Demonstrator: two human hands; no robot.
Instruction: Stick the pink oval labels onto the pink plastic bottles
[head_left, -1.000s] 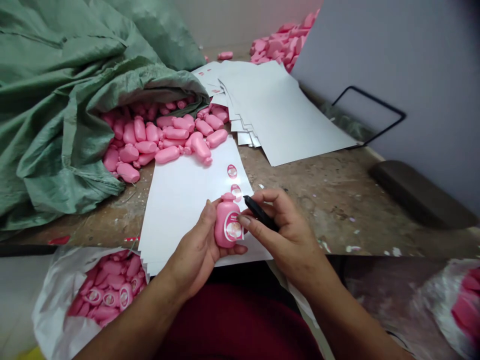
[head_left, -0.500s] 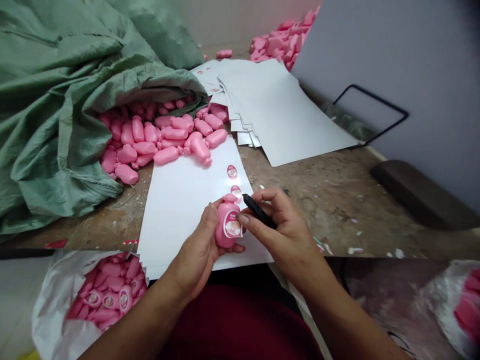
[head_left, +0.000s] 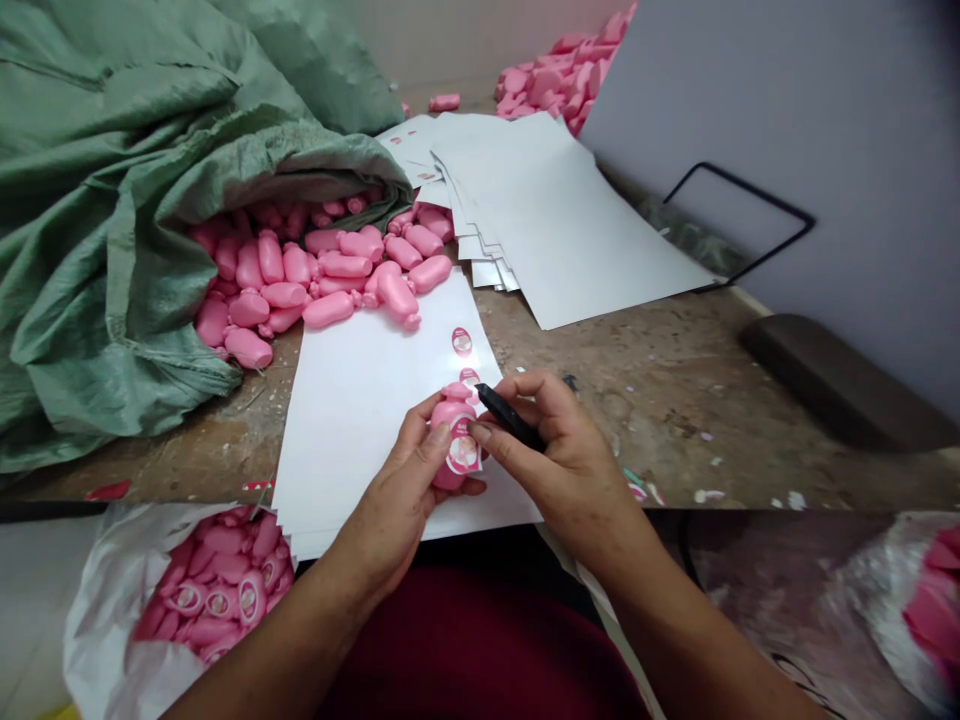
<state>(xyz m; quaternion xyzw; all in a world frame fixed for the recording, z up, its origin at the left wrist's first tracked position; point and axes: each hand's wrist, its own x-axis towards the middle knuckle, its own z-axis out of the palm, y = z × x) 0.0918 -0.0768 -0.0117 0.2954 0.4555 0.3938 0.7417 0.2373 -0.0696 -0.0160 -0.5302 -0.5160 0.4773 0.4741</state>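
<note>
A small pink bottle is gripped in my left hand, whose thumb presses the left side of an oval label on its front. My right hand is closed around a black pen-like tool with a slanted tip pointing up and left. Its thumb touches the label's right edge. Beneath both hands lies a stack of white sheets. Two oval stickers, one of them a red and white sticker, sit on the top sheet just beyond the bottle.
Pink bottles spill from a green sack onto the sheets. More white sheets lie behind. A white bag of labelled bottles hangs below the table edge. A grey panel with a black wire loop stands right.
My left thumb has moved from the bottle's upper side onto the label. My right hand stays at the label's edge with the black tool still in it.
</note>
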